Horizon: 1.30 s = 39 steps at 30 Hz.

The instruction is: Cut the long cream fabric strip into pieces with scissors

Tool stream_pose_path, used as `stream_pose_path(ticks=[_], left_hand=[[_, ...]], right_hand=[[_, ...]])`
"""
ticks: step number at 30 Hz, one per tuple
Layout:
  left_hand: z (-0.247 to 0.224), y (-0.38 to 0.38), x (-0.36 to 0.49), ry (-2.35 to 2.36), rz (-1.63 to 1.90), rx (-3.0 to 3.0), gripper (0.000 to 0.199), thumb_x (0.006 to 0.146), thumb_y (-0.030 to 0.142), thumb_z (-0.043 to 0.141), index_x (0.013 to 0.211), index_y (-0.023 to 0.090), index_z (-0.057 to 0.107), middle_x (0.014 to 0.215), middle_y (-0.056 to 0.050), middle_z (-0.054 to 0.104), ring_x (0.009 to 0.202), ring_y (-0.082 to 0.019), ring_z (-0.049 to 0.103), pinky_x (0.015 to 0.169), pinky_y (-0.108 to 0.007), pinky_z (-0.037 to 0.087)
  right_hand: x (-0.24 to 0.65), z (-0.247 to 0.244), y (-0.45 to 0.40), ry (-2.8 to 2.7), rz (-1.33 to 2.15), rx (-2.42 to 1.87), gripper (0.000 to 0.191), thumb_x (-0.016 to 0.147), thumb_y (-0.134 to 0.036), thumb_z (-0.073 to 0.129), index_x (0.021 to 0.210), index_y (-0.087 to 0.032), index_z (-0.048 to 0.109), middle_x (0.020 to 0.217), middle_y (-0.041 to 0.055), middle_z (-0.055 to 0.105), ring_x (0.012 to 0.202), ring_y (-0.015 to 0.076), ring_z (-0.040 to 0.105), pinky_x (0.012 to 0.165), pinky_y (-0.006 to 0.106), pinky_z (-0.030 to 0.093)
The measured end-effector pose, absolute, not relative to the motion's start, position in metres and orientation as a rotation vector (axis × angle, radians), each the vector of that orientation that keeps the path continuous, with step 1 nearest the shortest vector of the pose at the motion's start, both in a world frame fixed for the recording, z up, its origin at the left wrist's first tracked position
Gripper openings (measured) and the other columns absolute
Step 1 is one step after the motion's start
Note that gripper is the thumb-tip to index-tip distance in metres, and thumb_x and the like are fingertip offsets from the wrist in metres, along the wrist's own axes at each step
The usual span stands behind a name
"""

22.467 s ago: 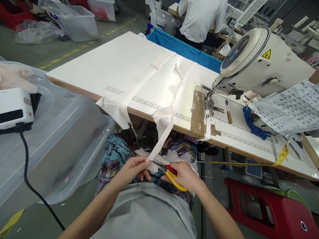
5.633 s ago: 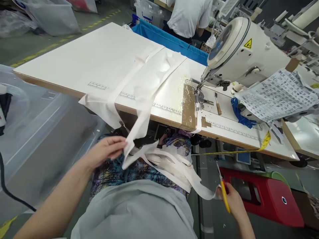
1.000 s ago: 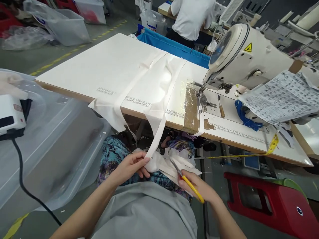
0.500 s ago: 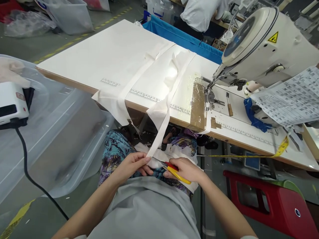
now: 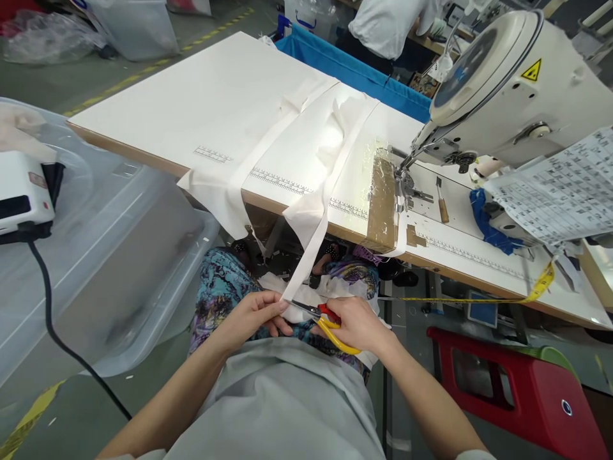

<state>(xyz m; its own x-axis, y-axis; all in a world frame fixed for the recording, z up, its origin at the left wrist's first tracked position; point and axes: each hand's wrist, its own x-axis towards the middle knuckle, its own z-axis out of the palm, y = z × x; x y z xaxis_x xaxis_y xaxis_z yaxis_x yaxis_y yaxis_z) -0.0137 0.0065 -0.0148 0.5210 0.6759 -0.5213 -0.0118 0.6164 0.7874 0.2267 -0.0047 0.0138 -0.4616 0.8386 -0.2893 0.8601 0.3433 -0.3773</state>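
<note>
My left hand (image 5: 261, 314) pinches the lower end of a white fabric strip (image 5: 306, 265) above my lap. That strip runs up over the table edge and across the tabletop. In my right hand (image 5: 357, 324) is a pair of scissors (image 5: 330, 329) with red and yellow handles; its blades point left and reach the strip's end by my left fingertips. Whether the blades have cut into the cloth I cannot tell. Crumpled white fabric (image 5: 347, 291) lies over my lap. A second white strip (image 5: 234, 191) hangs over the table edge farther left.
A sewing machine (image 5: 488, 83) stands on the white table (image 5: 167, 108) at right. Clear plastic bins (image 5: 143, 249) are at left, with a white device (image 5: 22, 195) and its black cord. A red stool (image 5: 541, 390) is at lower right. A person in white (image 5: 380, 25) is beyond the blue cart (image 5: 354, 67).
The scissors have turned in my right hand, their handles now spread a little and more of the blades showing. My left hand keeps its pinch on the strip.
</note>
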Motion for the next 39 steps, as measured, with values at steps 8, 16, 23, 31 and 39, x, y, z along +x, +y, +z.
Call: stream_pose_path(ticks=[8,16,23,31,39], left_hand=[[-0.018,0.006,-0.013,0.958,0.449,0.824,0.043,0.074,0.056,0.071,0.079,0.015,0.064,0.064,-0.006,0.074,0.061,-0.017,0.068,0.054,-0.022,0.049],[-0.022,0.018,-0.018,1.078,0.445,1.114,0.047,0.084,0.056,0.056,0.105,0.014,0.060,0.086,-0.010,0.074,0.061,-0.016,0.063,0.056,-0.027,0.049],[-0.032,0.080,-0.008,1.386,0.984,1.855,0.040,0.090,0.038,0.048,0.123,0.017,0.057,0.122,-0.015,0.057,0.112,-0.027,0.054,0.087,-0.038,0.049],[-0.054,0.086,0.005,1.425,0.786,1.657,0.031,0.090,0.045,0.044,0.085,0.019,0.060,0.081,-0.005,0.066,0.078,-0.020,0.064,0.075,-0.030,0.050],[-0.083,0.013,-0.051,1.733,0.504,1.369,0.028,0.084,0.037,0.045,0.102,0.017,0.055,0.051,0.002,0.055,0.049,-0.022,0.059,0.051,-0.028,0.042]], right_hand=[[0.219,0.014,0.001,2.444,-0.774,1.564,0.053,0.080,-0.071,0.057,0.069,-0.020,0.051,0.063,-0.0002,0.054,0.056,0.0123,0.046,0.052,0.025,0.019],[0.222,-0.002,-0.005,2.430,-0.922,1.766,0.052,0.082,-0.062,0.060,0.061,-0.021,0.036,0.054,-0.0045,0.040,0.050,0.0095,0.031,0.052,0.025,0.018],[0.230,-0.012,-0.028,2.429,-1.193,2.004,0.049,0.081,-0.053,0.061,0.063,-0.022,0.029,0.057,-0.0056,0.036,0.053,0.0100,0.030,0.051,0.023,0.021],[0.241,-0.012,-0.042,2.350,-1.380,2.199,0.045,0.080,-0.050,0.063,0.062,-0.022,0.032,0.058,-0.0046,0.039,0.054,0.0111,0.034,0.051,0.022,0.026],[0.259,-0.022,-0.046,2.244,-1.546,2.273,0.038,0.081,-0.049,0.065,0.065,-0.020,0.046,0.057,-0.0051,0.041,0.054,0.0106,0.038,0.052,0.022,0.029]])
